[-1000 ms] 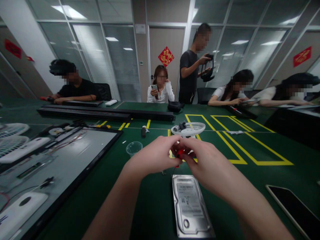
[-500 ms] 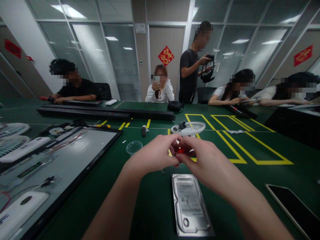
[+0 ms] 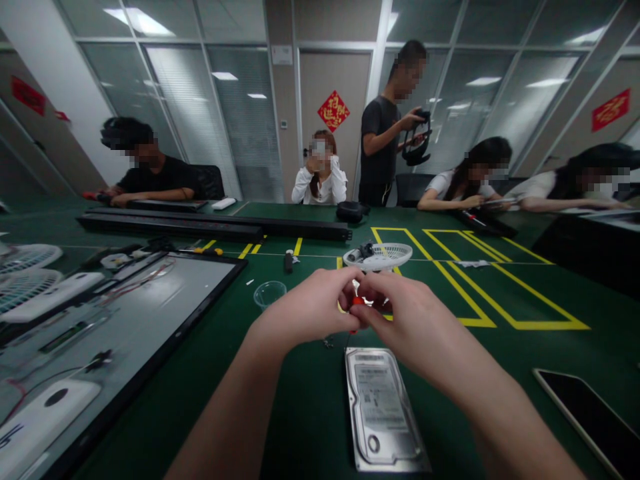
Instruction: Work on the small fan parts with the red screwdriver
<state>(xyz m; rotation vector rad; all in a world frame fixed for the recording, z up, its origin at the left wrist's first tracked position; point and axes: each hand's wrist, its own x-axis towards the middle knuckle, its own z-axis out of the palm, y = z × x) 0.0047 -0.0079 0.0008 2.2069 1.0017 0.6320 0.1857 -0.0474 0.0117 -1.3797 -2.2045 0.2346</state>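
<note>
Just beyond a silver hard drive (image 3: 383,400), my left hand (image 3: 320,300) and my right hand (image 3: 405,303) meet with their fingers closed around a small red screwdriver (image 3: 358,301). Most of its handle is hidden by the fingers. A thin dark shaft slants down from it towards the drive's far left corner; whether the tip touches a screw I cannot tell. The drive lies flat, label side up, between my forearms. Several tiny screws (image 3: 328,343) lie on the green table left of that corner.
A clear plastic cup (image 3: 270,295) stands by my left wrist. Left lies a large opened panel (image 3: 165,313) with wires; right, a phone (image 3: 580,407). Ahead are a white fan grille (image 3: 385,255) and long black bars (image 3: 225,225). Several people are around the table's far side.
The red handle looks slightly turned between my fingers; my hands and the hard drive stay in place. The person opposite has raised a phone higher.
</note>
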